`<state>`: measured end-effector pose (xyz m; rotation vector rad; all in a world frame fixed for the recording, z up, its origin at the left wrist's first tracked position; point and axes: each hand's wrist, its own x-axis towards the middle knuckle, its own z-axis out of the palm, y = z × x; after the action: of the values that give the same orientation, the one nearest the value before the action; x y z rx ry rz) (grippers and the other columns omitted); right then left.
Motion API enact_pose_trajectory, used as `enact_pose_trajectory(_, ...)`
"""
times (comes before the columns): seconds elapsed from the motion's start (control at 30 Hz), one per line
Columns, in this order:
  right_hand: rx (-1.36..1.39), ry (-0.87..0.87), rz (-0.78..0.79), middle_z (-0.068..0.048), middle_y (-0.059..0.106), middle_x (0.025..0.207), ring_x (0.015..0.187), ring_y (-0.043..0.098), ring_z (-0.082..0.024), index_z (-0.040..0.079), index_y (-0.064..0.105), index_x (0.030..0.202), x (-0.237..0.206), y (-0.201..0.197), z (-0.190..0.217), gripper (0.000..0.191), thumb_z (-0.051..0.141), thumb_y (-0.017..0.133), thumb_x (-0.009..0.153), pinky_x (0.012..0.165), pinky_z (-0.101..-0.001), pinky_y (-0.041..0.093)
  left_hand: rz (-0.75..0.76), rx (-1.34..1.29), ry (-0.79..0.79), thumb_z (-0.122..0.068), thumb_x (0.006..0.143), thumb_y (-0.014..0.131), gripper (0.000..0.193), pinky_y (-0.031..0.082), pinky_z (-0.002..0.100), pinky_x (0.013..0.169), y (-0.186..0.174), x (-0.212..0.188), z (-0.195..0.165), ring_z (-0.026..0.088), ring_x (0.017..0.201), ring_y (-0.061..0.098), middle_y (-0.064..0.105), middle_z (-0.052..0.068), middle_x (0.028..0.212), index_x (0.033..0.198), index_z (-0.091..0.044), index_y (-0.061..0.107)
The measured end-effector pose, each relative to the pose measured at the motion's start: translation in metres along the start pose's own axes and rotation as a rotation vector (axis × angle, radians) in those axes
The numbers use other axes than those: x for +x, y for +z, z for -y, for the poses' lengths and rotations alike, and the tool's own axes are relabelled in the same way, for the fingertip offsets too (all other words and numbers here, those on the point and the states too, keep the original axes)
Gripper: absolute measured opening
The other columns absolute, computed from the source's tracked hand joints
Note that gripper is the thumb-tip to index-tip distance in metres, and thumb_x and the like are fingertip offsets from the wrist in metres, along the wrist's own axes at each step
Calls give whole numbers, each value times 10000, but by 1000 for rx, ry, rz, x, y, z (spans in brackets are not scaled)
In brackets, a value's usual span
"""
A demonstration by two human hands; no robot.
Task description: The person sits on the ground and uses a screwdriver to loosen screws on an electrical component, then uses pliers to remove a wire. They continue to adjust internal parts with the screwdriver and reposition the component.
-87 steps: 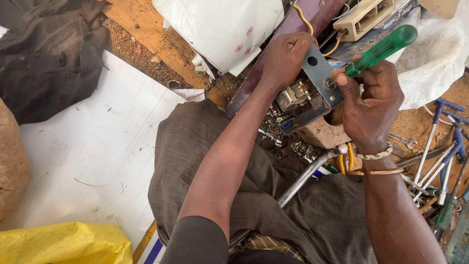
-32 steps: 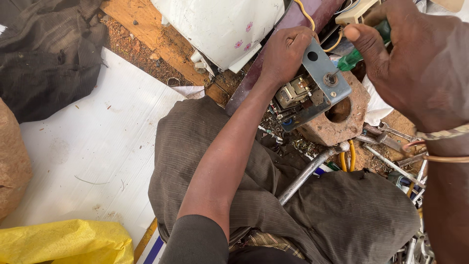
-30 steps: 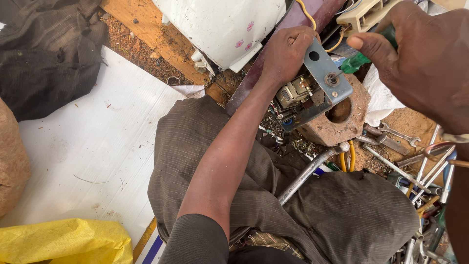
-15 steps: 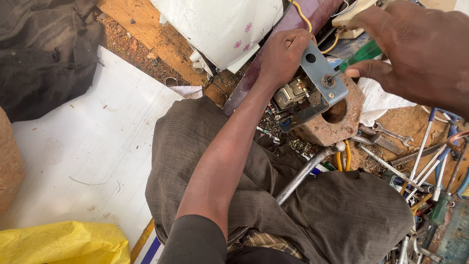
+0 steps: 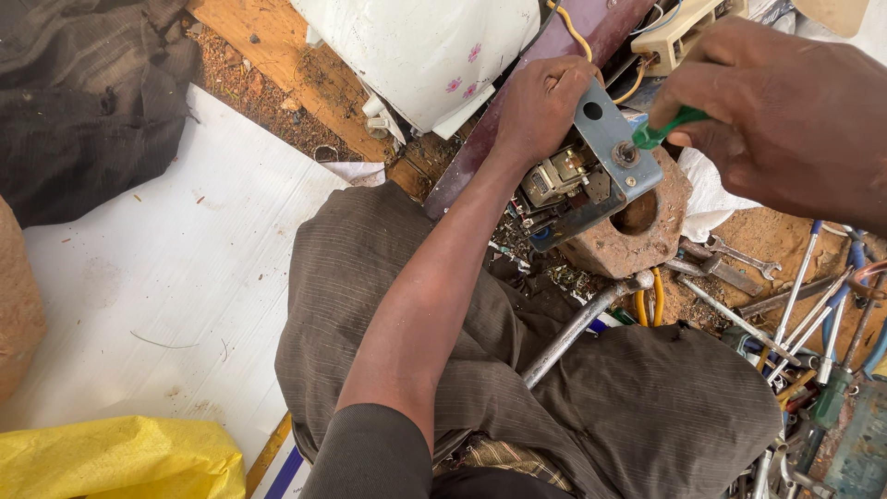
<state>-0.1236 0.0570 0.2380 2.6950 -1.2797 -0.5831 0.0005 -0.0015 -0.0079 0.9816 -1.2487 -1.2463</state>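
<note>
Fingers of the left hand wrap the top edge of a grey metal bracket plate with a switch mechanism behind it, which rests against a round reddish stone block with a hole. Right hand pinches a green-handled screwdriver, its tip apparently on the plate's central screw. Loose spanners and screwdrivers lie on the ground at the right edge.

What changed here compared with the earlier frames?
The right hand swung up and over with the green-handled screwdriver, whose handle earlier pointed up right; its tip now meets the screw on the grey metal bracket. The left hand kept gripping the bracket on the brick.
</note>
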Motion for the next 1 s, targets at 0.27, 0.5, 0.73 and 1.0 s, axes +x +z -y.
enact_pose_trajectory(0.27,460,359,-326,-113,653,887,756,642,-242,69,680,1154,-111,33,20,226,197,590,990,697,-430,537,-11,4,43,-341,940,554,401,531,334,732,-1,2,2,170,753,679,734,107,814,988,-6,768)
enact_pose_trajectory(0.5,2001,706,-647,-116,639,829,790,632,-266,32,626,1147,-270,159,125,167,90,563,1004,797,-479,547,101,226,-120,-370,918,539,408,555,378,775,17,-1,-48,267,809,742,767,144,869,1006,-55,781)
enact_pose_trajectory(0.73,1855,1167,142,-78,641,736,701,651,-252,89,599,1025,-365,254,288,100,157,651,971,674,-441,547,396,781,76,-422,808,662,487,463,538,973,122,-36,-99,393,1126,590,710,140,1160,1170,-99,701)
enact_pose_trajectory(1.0,1553,931,507,-91,710,1004,1001,673,-218,195,485,1326,-428,225,344,374,184,580,964,935,-422,502,429,876,395,-332,846,691,416,380,590,1050,162,-108,-115,371,1178,563,678,148,1175,1188,-94,694)
